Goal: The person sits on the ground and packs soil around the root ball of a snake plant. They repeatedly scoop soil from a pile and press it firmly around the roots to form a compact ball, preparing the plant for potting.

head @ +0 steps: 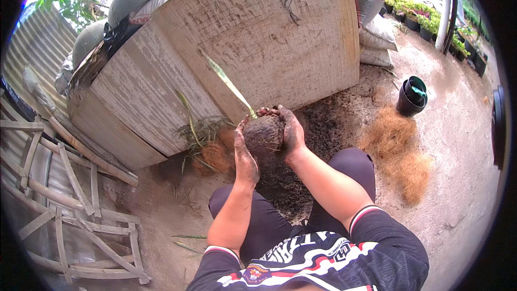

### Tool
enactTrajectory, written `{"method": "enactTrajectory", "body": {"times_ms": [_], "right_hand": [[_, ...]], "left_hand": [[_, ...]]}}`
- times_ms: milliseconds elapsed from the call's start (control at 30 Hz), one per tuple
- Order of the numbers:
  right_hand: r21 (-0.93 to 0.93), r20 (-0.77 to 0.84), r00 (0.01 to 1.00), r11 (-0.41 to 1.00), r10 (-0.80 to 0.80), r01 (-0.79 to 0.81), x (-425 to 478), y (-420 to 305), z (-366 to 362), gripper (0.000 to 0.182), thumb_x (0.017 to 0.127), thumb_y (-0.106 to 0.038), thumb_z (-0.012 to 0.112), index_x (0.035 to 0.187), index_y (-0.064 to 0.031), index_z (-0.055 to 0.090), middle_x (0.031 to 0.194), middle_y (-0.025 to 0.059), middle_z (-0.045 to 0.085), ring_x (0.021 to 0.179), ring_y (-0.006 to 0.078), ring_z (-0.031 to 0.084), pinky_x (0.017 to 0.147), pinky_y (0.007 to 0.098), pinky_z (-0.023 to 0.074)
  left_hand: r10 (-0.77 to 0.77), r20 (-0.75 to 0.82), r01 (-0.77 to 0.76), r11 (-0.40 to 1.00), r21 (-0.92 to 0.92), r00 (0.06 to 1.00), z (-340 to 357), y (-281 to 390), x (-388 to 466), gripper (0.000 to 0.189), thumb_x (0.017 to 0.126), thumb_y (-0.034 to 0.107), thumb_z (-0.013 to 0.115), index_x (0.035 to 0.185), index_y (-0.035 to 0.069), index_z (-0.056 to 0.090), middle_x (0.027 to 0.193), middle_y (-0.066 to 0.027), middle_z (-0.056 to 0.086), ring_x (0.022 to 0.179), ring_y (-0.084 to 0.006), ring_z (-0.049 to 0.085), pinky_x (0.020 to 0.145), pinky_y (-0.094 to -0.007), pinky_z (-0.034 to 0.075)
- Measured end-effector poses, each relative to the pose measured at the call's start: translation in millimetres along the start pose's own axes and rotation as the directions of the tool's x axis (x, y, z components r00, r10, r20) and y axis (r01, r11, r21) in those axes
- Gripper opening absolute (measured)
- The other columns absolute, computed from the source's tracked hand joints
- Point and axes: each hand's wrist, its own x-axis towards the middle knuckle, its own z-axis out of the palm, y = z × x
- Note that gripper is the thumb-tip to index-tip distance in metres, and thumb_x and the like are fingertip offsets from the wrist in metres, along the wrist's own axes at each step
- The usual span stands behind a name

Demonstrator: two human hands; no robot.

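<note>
A dark, rounded root ball (262,134), wrapped in what looks like fibre and soil, is held up between both hands. My left hand (245,153) presses its left side, fingers pointing away from me. Around the right side curves my right hand (291,132), with its fingertips over the far top. Both hands are smeared with soil. From the top of the ball rises one long, narrow green leaf with pale edges (230,83), leaning to the far left. Below lies a heap of dark soil (288,182) between my knees.
Brown coconut-like fibre (396,149) lies in clumps at the right, by stacked black plastic pots (412,97). More fibre (216,157) and cut leaves (194,129) sit at the left. A large patterned board (274,40) stands ahead. A wooden lattice frame (80,218) occupies the left side.
</note>
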Motion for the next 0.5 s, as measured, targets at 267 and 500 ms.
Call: {"method": "enactTrajectory", "body": {"times_ms": [267,500], "right_hand": [[-0.411,0.299,0.879,0.781,-0.372,0.47,-15,10,-3,0.031,0.09,-0.016,0.047,0.111,0.0049,0.056,0.11,0.0114,0.059,0.1,0.0155,0.054,0.091,0.0276,0.0392],[-0.682,0.257,0.952,0.666,-0.169,0.302,3,10,-3,0.05,0.095,-0.039,0.035,0.124,0.0007,0.046,0.129,0.0117,0.044,0.119,0.0188,0.04,0.102,0.032,0.0277]], "left_hand": [[0.06,-0.116,-0.068,0.995,-0.066,0.991,7,-4,-2,0.045,0.091,0.041,0.036,0.114,0.004,0.049,0.105,-0.0102,0.058,0.096,-0.0233,0.057,0.085,-0.0375,0.047],[-0.286,-0.089,0.187,0.802,-0.567,0.954,-4,-2,3,0.051,0.085,0.048,0.038,0.109,0.006,0.054,0.106,-0.0124,0.059,0.097,-0.0292,0.057,0.086,-0.043,0.046]]}}
